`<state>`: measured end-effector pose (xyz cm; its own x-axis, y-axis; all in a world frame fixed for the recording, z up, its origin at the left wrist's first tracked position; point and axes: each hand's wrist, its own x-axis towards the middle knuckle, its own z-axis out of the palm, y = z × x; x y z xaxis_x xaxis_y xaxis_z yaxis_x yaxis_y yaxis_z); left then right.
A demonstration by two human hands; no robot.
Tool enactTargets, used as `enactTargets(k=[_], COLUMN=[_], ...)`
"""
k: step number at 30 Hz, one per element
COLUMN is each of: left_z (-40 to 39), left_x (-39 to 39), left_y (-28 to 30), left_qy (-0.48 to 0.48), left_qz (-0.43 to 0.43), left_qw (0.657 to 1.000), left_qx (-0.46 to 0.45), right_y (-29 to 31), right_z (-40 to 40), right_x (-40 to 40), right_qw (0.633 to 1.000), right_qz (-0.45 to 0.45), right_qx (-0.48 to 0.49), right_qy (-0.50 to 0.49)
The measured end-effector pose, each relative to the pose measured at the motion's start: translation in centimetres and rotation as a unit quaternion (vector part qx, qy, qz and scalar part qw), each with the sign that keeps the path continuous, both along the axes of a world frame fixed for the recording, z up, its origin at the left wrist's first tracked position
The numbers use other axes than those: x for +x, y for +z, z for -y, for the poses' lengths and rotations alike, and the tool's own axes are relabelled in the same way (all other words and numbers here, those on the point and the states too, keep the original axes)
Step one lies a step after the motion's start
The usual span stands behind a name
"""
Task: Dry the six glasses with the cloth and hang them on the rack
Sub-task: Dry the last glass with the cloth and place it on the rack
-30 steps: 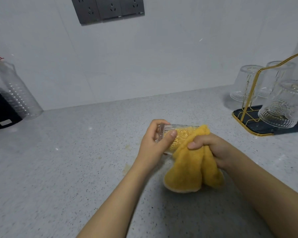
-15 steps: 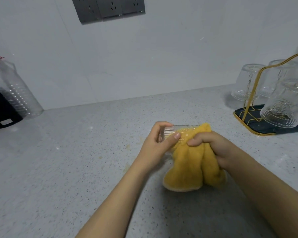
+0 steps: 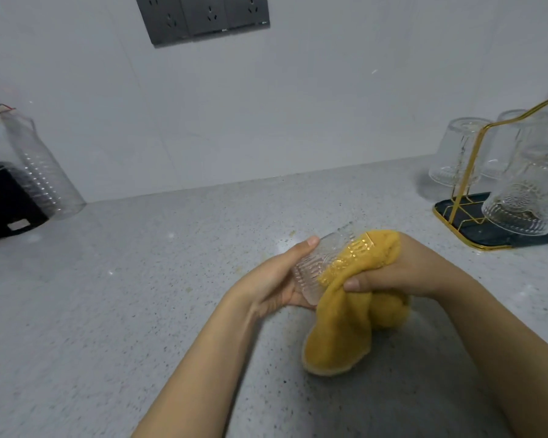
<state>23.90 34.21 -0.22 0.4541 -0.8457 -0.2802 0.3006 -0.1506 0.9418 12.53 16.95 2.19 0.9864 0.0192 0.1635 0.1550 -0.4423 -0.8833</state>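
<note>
We hold one glass (image 3: pixel 317 267) above the surface (image 3: pixel 140 295), at centre frame. Left hand (image 3: pixel 277 279) grips its ribbed wall, thumb on top, fingers underneath. Right hand (image 3: pixel 402 273) grips the yellow cloth (image 3: pixel 345 330), part of it pushed into the glass mouth, the rest hanging down. The glass lies on its side, long axis running lower left to upper right, mouth toward the right hand.

The rack (image 3: pixel 475 213), gold wire on a dark tray, stands at the right edge of the frame, upper right of both hands; the right hand is nearer it. At least three glasses (image 3: pixel 525 197) hang there upside down. Open surface lies between; nothing blocks the way.

Upper left: a clear plastic bottle (image 3: pixel 35 172) beside a black object (image 3: pixel 4 200). Wall sockets (image 3: pixel 203 17) at top.
</note>
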Motion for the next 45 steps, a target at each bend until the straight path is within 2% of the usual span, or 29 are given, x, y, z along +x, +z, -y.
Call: enactTargets(k=[3, 5, 7, 10, 12, 15, 18, 21, 23, 26, 28, 29, 32, 34, 38, 40, 42, 45], left_z=[-0.1, 0.2, 0.5, 0.8, 0.8, 1.0, 1.4, 1.9, 2.2, 2.1, 1.9, 2.0, 2.9, 3.3, 2.9, 2.7, 2.9, 3.7], left_x=[-0.3, -0.5, -0.7, -0.7, -0.6, -0.3, -0.4, -0.4, -0.3, -1.2, -1.9, -2.2, -2.7, -2.8, -2.7, -2.6, -3.2, -3.3], left_y=[-0.2, -0.8, -1.5, -1.4, -1.0, -0.8, -0.6, -1.4, -1.9, -1.7, -1.7, -1.6, -1.8, -1.8, -1.3, -1.4, -1.2, -2.1], left_qy=[-0.055, -0.102, -0.108, -0.039, 0.010, 0.069, 0.121, 0.144, 0.157, 0.140, 0.136, 0.138, 0.148, 0.160, 0.155, 0.146, 0.141, 0.136], left_qz=[-0.013, -0.040, -0.048, -0.083, -0.096, -0.144, -0.187, -0.196, -0.225, -0.278, -0.257, -0.243, -0.220, -0.223, -0.224, -0.209, -0.191, -0.156], left_qw=[0.998, 0.994, 0.992, 0.994, 0.992, 0.974, 0.944, 0.930, 0.922, 0.921, 0.937, 0.944, 0.949, 0.943, 0.948, 0.955, 0.961, 0.956], left_qx=[-0.008, -0.026, -0.032, -0.055, -0.080, -0.160, -0.242, -0.275, -0.274, -0.234, -0.193, -0.174, -0.170, -0.188, -0.164, -0.148, -0.142, -0.207], right_y=[0.1, -0.1, -0.6, -1.1, -1.4, -1.6, -2.3, -3.3, -3.8, -4.4, -4.5, -4.4, -3.8, -4.1, -5.3, -5.1, -4.0, -3.1], right_z=[0.1, -0.4, -1.0, -1.7, -2.1, -2.5, -3.4, -5.6, -6.9, -8.5, -8.6, -8.3, -6.9, -6.7, -8.7, -8.9, -7.6, -5.7], right_x=[0.0, 0.1, 0.4, 1.0, 1.2, 1.0, 1.4, 2.1, 2.3, 2.6, 2.9, 3.2, 3.7, 3.5, 3.5, 3.7, 3.5, 3.0], right_qw=[0.997, 0.996, 0.995, 0.974, 0.956, 0.949, 0.947, 0.939, 0.940, 0.952, 0.948, 0.943, 0.908, 0.893, 0.937, 0.933, 0.913, 0.871], right_qz=[0.011, 0.019, 0.043, 0.108, 0.134, 0.143, 0.104, 0.078, 0.115, 0.176, 0.202, 0.195, 0.114, 0.108, 0.114, 0.155, 0.159, 0.065], right_qx=[0.079, 0.086, 0.080, 0.124, 0.165, 0.187, 0.239, 0.299, 0.280, 0.178, 0.151, 0.173, 0.345, 0.386, 0.238, 0.199, 0.266, 0.434], right_qy=[0.007, 0.000, -0.032, -0.156, -0.201, -0.208, -0.187, -0.151, -0.159, -0.174, -0.195, -0.207, -0.209, -0.206, -0.229, -0.256, -0.263, -0.219])
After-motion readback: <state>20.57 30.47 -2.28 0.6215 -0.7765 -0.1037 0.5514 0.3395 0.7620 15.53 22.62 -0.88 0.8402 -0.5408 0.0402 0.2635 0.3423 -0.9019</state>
